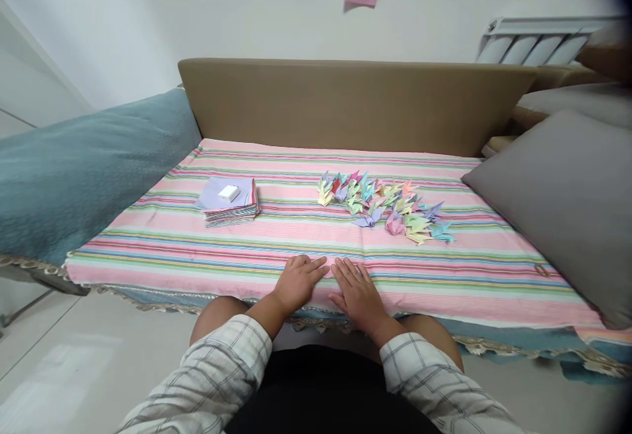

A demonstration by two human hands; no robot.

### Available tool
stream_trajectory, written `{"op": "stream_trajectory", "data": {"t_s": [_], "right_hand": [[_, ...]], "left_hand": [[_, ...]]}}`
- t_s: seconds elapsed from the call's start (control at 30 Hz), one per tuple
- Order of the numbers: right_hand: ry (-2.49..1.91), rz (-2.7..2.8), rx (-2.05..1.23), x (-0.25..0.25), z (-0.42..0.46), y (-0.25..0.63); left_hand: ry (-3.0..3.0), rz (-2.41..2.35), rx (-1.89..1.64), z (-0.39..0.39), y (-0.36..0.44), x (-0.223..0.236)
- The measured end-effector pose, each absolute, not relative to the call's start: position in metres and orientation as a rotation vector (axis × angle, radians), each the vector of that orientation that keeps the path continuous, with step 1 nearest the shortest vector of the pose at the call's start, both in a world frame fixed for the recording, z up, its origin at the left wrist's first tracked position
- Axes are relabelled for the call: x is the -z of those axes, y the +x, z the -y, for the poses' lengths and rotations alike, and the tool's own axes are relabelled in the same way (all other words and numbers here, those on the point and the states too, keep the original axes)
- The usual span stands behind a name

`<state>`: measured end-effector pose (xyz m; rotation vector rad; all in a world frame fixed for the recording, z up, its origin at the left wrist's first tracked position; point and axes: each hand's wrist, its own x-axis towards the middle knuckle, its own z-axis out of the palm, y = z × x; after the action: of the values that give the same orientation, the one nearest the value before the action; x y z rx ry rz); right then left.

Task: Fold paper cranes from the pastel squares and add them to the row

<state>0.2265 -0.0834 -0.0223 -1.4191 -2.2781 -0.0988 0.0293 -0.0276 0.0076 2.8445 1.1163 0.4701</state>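
Watching remotely, I'd press evenly with the left hand [297,282] and right hand [360,294], both flat with fingers loosely spread, so the apparent pink origami paper [330,270] between their fingertips creases squarely on the striped cover [217,256]

A pink cloth [162,256] with multicoloured stripes covers the sofa seat [494,332]. On it lie a paper stack [230,213] topped by a small white block [229,193], a cluster of folded paper cranes [382,205], a small brownish loop [542,270], a grey cushion [557,203] and, near the front, what looks like pink paper [329,267].
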Motion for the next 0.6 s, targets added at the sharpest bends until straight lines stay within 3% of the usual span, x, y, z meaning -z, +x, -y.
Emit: {"op": "stream_trajectory", "data": {"t_s": [0.6], "right_hand": [[-1.455, 2.268, 0.099, 0.023, 0.082, 0.226]], "left_hand": [[2.979, -1.030, -0.390, 0.037, 0.011, -0.009]]}}
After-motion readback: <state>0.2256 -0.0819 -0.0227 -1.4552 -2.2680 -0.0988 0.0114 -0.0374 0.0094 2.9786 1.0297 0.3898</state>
